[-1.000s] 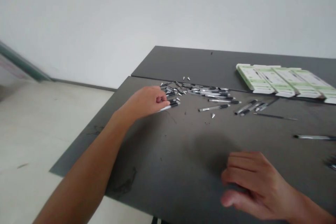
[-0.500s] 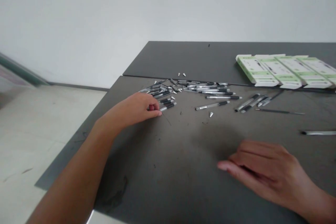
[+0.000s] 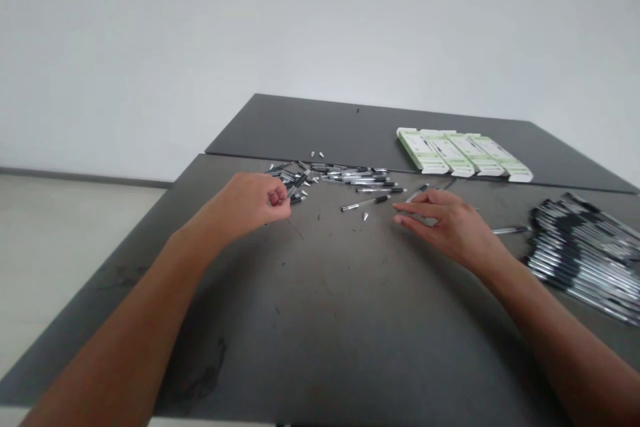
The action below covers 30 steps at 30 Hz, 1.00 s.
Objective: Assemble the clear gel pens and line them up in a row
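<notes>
The person's left grip (image 3: pixel 255 203) sits closed at the near-left edge of the heap of black-and-silver ballpoint pens (image 3: pixel 345 177), fingers curled in against the pens there; whether one is pinched between them I can't tell from here. The right grip (image 3: pixel 443 227) is open, fingers spread and pointing left, hovering just right of the heap's near edge. Closest to those fingertips, in front of the heap, a single loose pen (image 3: pixel 364 203) lies on the dark desk (image 3: pixel 320 300), its long axis running almost side to side, tipped slightly up toward the right. The right grip is clearly nearer to it than the left. A small silver pen tip (image 3: pixel 365 216) lies just in front of that pen. Beyond the heap sit flat green-and-white cartons (image 3: pixel 463 153), and well to its right lies a large bank of pens (image 3: pixel 580 257).
</notes>
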Motion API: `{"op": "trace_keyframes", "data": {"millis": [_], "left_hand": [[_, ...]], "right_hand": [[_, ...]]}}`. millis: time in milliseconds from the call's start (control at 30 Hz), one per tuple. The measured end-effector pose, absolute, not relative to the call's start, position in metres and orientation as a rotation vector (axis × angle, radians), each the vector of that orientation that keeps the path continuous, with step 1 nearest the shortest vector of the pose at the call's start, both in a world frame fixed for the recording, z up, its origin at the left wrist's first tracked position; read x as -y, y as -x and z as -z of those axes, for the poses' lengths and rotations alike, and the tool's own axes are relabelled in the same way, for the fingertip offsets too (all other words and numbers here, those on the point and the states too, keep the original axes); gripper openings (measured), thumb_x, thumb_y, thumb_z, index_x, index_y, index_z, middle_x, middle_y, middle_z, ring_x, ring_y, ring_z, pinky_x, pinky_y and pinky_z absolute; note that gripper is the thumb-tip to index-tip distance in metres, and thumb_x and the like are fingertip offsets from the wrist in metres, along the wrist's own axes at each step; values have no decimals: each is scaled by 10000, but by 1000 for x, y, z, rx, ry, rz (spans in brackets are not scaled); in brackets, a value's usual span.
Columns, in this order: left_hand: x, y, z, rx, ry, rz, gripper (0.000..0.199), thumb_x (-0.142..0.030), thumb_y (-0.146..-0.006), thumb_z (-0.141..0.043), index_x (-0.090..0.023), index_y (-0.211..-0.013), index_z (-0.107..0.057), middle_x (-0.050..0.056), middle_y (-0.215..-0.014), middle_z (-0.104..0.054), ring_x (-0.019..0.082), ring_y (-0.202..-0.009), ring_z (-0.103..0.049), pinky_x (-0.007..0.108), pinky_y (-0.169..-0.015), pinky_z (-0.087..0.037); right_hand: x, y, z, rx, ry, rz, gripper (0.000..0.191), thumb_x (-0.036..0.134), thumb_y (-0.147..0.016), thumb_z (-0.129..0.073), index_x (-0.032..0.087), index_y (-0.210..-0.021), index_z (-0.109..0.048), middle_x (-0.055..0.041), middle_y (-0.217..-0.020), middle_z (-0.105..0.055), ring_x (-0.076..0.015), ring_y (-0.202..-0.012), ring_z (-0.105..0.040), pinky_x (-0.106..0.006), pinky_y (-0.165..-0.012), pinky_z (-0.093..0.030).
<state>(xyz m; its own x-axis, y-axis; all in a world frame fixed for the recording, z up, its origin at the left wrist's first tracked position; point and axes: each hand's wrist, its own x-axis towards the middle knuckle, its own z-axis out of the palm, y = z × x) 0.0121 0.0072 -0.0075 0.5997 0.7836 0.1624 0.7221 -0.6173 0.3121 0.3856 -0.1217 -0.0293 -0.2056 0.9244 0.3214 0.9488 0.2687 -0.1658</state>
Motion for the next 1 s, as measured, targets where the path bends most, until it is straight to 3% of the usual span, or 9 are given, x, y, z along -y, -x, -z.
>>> {"op": "trace_keyframes", "data": {"millis": [200,400,667,833,1000], "left_hand": [[-7,-15,8,-1336,-2585,-559,198,-346,-843,-613,-214,-851,-761,27,-751,-754,197,-668,-668,304,-682,-448],[-2,-18,5,-1391,-2548,-584,150,-333,-843,-632,-229,-841,-740,10,-746,-745,202,-674,-677,304,-674,-444],[6,-23,-4,-1502,-2525,-481,185,-378,-860,-631,-216,-866,-718,0,-784,-729,204,-762,-674,288,-723,-438],[12,-28,-3,-1582,-2543,-453,241,-448,-852,-593,-234,-851,-704,-2,-781,-721,221,-754,-683,303,-718,-442],[2,-19,13,-1606,-2601,-434,249,-465,-882,-595,-246,-877,-714,-23,-786,-732,217,-746,-705,299,-706,-467]], "right_hand": [[93,-401,3,2264,1870,-8,291,419,-1007,-665,304,-1164,-881,-67,-1017,-791,-220,-801,-730,-359,-774,-548],[63,-410,-3,2222,1996,-67,243,353,-929,-731,306,-1096,-901,-55,-979,-805,-212,-793,-727,-324,-732,-518],[109,-469,-23,2057,2172,-117,230,432,-889,-788,309,-1048,-901,-52,-973,-810,-205,-795,-716,-321,-732,-523],[131,-496,-9,2025,2211,-147,237,438,-890,-790,304,-1048,-904,-54,-954,-804,-203,-765,-728,-311,-690,-535],[130,-505,18,2080,2146,-110,279,440,-945,-733,313,-1137,-891,-55,-985,-787,-197,-779,-707,-325,-755,-526]]}}
